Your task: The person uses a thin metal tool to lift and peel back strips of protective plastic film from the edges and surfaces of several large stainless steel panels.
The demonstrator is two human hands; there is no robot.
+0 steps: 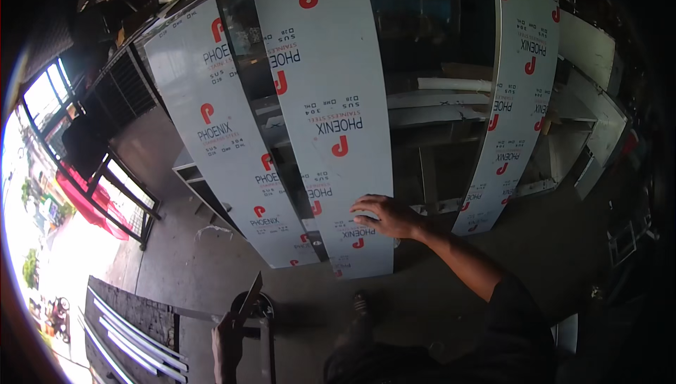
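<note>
Three long stainless steel sheets in white printed film stand leaning in front of me: a left sheet (225, 145), a middle sheet (341, 187) and a right sheet (517, 95). My right hand (384, 216) is over the lower part of the middle sheet, its fingers apart and slightly bent. Whether the fingertips touch the film I cannot tell. Low on the left, my left hand (227, 342) grips a thin, flat, brownish plate (251, 298) that shows nearly edge-on. Part of that hand is in shadow.
Behind the sheets is a cluttered rack with pale strips (454, 84). Bright metal bars (137, 342) lie on a dark surface at lower left. A dark round-topped stand (262, 306) is beside my left hand. A metal gate (116, 102) borders the bright left opening.
</note>
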